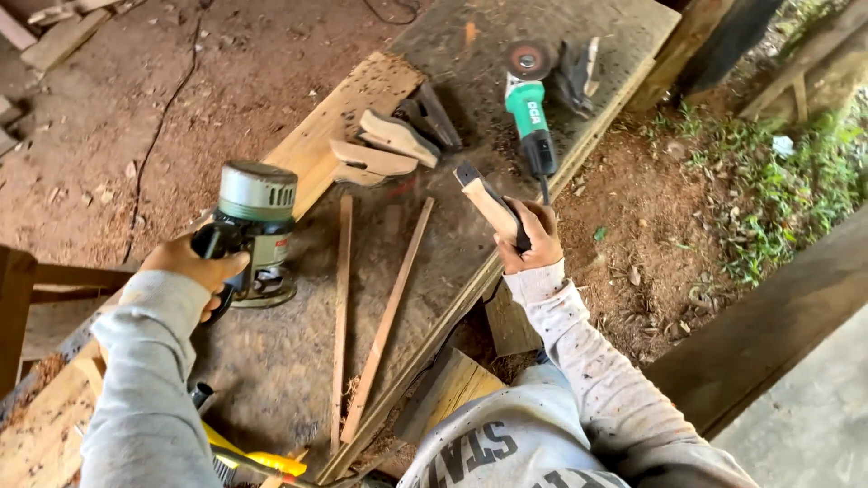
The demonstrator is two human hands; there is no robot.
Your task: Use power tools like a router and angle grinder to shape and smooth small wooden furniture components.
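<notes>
Hands apart, each clamped on an item.
My left hand [194,264] grips the grey-green cylindrical router [256,230] at 9 o'clock; my right hand [532,239] grips a shaped pale wooden piece [486,202].

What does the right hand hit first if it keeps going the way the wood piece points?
Likely the green angle grinder: the right hand aims its wooden piece up-left toward the grinder's rear handle on the board. Depth is unclear.

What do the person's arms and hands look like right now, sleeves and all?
Both hands are bare, with no gloves. The left hand comes out of a plain grey long sleeve. The right hand has a whitish long sleeve speckled with small dark flecks, with a ribbed cuff at the wrist. No watch or rings are visible.
</notes>
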